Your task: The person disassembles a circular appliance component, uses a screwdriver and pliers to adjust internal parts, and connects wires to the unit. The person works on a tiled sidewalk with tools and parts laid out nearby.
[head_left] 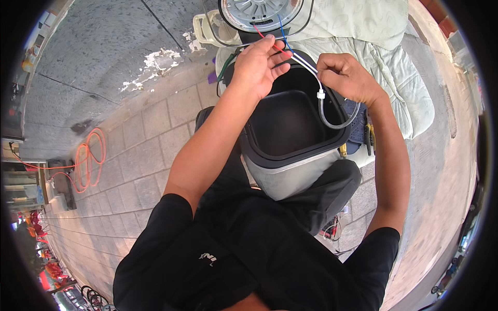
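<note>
Head view of wiring work on a dismantled appliance. The person's left hand was raised over the far rim of a dark, square-mouthed plastic tub in a grey housing, its fingers narrowly closed and pinching a thin red wire and a thin blue wire near their ends. The right hand was closed in a loose fist just beside it, gripping a clear flexible tube with a white collar; the tube hung in a loop over the tub's right rim, and pale sheathed leads ran between the two hands.

The tub rested between the person's knees, open and with nothing visible inside. Beyond it lay a round ribbed metal disc in a wire ring, from which both wires appeared to run, beside a pale green quilted cloth spread on the paving.

Judged from this arrangement, the work stood at a middle stage: the unit was already opened and its leads freed, while the wires and tube were not yet seated and the disc remained apart from the tub.
</note>
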Demonstrator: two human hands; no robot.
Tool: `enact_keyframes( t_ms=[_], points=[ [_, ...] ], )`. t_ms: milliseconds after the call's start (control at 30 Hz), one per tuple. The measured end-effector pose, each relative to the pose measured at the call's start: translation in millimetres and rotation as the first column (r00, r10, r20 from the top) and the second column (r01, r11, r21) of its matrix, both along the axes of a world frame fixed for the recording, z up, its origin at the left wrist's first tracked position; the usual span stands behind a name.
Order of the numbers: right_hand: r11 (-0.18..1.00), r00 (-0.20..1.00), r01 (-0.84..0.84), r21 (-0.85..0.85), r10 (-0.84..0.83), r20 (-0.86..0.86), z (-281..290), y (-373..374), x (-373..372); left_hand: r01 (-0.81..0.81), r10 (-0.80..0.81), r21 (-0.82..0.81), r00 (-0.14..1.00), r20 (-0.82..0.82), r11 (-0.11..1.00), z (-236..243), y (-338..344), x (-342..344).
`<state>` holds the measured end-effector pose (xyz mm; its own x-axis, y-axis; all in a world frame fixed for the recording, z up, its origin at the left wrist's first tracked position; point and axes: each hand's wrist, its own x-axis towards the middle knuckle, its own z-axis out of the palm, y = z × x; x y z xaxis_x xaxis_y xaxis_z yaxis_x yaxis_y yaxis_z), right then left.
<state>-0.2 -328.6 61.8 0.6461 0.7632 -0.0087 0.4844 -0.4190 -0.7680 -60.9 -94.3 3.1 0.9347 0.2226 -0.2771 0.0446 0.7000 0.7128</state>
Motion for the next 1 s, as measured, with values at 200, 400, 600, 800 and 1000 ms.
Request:
enact_keyframes(
  t_ms=[200, 400, 600, 800, 1000],
  points=[
    [0.995, 0.997, 0.078, 0.064, -0.076, -0.026, -16.4, -2.2, 0.8, 0.054, -0.052, 0.088, 0.998, -0.021, 0.995, -4.3, 5.0, 4.0],
    [0.991, 0.998, 0.063, 0.119, -0.061, -0.018, -38.2, 10.0, -9.3, 0.078, -0.084, 0.236, 0.996, 0.018, 0.969, -7.8, 19.5, 0.0],
    [0.94, 0.996, 0.088, 0.331, -0.08, -0.038, -31.5, 13.6, -26.1, 0.023, -0.057, 0.337, 0.994, 0.09, 0.941, -13.7, 26.6, 1.4],
    [0.936, 0.994, -0.027, 0.352, 0.064, -0.093, -19.4, -0.8, -14.0, 0.043, -0.092, 0.296, 0.984, 0.154, 0.954, -13.6, 20.7, -0.7],
    [0.941, 0.993, 0.052, 0.335, -0.084, 0.079, -23.2, 7.4, -16.8, -0.008, -0.06, 0.323, 0.978, 0.201, 0.947, -17.9, 13.1, -0.7]
  ],
)
